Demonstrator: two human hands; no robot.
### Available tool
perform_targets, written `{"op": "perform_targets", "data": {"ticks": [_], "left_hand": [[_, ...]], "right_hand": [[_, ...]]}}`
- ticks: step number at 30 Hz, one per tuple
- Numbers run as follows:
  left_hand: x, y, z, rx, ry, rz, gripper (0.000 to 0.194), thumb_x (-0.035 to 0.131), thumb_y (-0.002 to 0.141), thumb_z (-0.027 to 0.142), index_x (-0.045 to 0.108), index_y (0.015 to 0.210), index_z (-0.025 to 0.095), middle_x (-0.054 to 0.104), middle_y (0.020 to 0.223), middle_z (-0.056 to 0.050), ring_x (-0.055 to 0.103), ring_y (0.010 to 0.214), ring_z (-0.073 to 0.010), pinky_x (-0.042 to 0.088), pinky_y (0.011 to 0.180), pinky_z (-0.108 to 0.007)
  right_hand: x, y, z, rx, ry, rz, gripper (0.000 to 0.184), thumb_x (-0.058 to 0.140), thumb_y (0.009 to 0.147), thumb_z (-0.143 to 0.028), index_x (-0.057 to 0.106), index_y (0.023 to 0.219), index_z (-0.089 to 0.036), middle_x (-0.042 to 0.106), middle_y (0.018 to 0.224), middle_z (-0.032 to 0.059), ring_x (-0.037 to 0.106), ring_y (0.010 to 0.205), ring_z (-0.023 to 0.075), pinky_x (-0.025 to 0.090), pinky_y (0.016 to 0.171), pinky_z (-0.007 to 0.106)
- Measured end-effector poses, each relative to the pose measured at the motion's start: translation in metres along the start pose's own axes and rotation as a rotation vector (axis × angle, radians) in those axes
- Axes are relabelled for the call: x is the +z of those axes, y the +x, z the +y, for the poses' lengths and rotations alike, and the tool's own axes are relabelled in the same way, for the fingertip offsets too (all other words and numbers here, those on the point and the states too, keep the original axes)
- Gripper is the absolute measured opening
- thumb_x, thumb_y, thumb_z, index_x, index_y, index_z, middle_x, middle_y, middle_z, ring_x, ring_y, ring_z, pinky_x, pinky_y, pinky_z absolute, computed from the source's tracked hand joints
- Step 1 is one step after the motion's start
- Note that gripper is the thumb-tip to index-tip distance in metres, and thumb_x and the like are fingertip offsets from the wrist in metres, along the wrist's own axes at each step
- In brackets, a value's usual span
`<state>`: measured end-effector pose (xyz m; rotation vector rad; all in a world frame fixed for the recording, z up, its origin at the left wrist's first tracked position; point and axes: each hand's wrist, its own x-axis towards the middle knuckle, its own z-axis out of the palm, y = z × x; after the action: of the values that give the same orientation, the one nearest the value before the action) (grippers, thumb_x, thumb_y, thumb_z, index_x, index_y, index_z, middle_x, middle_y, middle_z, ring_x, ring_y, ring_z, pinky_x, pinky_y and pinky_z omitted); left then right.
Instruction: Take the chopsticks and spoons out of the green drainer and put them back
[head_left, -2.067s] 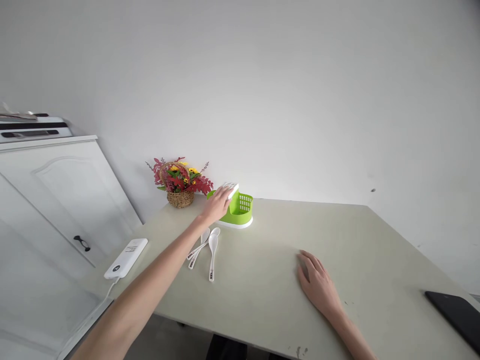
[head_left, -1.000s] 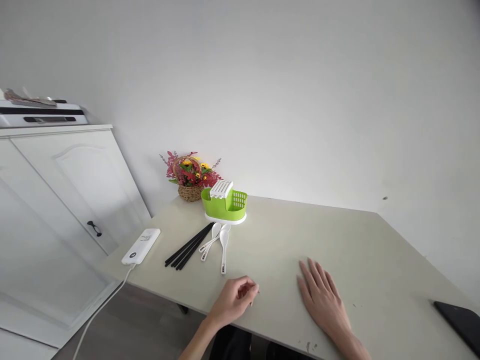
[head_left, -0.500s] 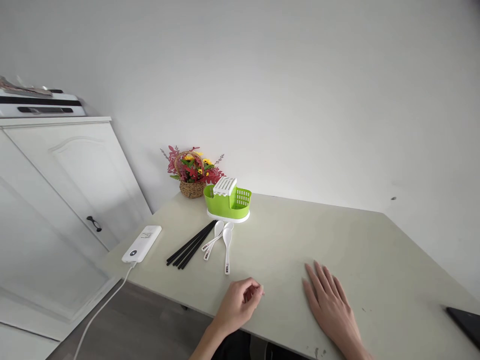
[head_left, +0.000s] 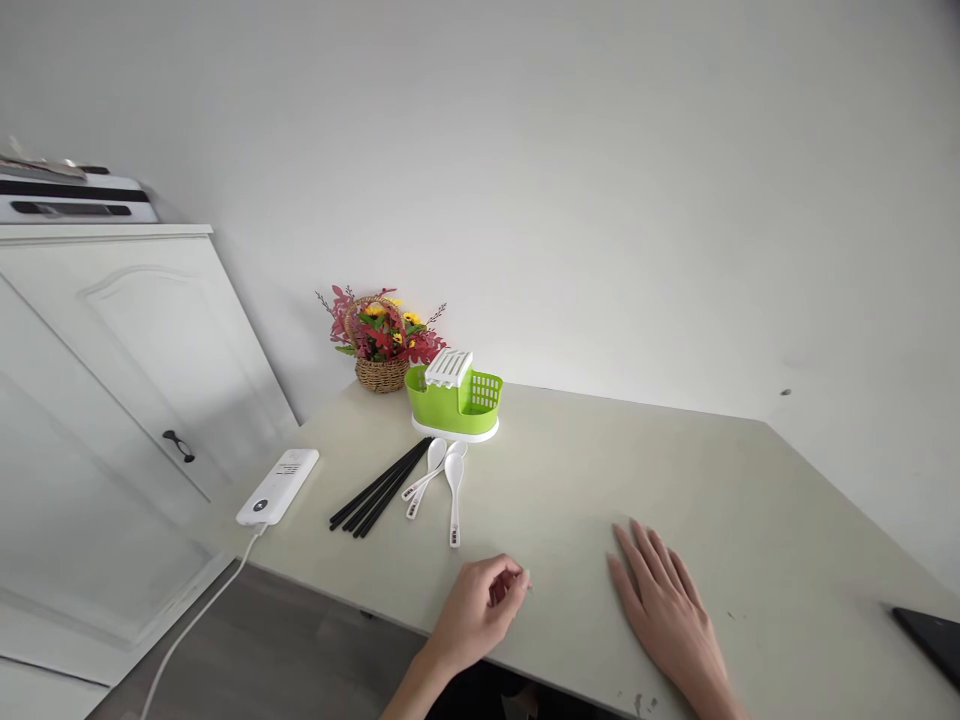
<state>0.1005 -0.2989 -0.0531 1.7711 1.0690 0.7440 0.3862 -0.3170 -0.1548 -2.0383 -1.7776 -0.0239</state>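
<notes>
My left hand (head_left: pixel 481 607) rests on its side near the table's front edge, fingers curled in toward the thumb, with nothing visible in them. Flat on the tabletop to the right lies my right hand (head_left: pixel 666 605), palm down and fingers stretched out. Closest to my left hand are three white spoons (head_left: pixel 455 497) with dark marks on their handle ends, two of them crossing. Beside them is a bundle of several black chopsticks (head_left: pixel 381 488), laid slantwise. Behind the spoons stands a green cutlery holder (head_left: pixel 436 405) with a white slotted top and white base. Neither hand touches these things.
A wicker basket of flowers (head_left: pixel 382 375) stands at the back left by the wall. The white power bank (head_left: pixel 279 486) at the left edge has a cable (head_left: pixel 199 610) hanging off the table. A black flat object (head_left: pixel 930 640) lies far right. A white cabinet (head_left: pixel 127 400) stands left.
The view has shifted slightly, so the things on the left appear a little farther left. Both hands keep their pose on the table, and nothing has been picked up.
</notes>
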Motion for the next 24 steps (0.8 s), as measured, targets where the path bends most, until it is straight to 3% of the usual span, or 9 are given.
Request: {"op": "perform_targets", "data": {"ticks": [24], "left_hand": [[0.0042, 0.0006, -0.0031, 0.040, 0.020, 0.016, 0.037, 0.050, 0.104, 0.046, 0.066, 0.084, 0.018, 0.055, 0.067, 0.001, 0.046, 0.060, -0.0111, 0.032, 0.053, -0.022]], "right_hand": [[-0.0083, 0.0003, -0.0048, 0.028, -0.050, -0.056, 0.072, 0.020, 0.103, -0.063, 0.041, 0.161, -0.025, 0.029, 0.170, -0.0022, 0.024, 0.158, 0.0228, 0.021, 0.130, 0.047]]}}
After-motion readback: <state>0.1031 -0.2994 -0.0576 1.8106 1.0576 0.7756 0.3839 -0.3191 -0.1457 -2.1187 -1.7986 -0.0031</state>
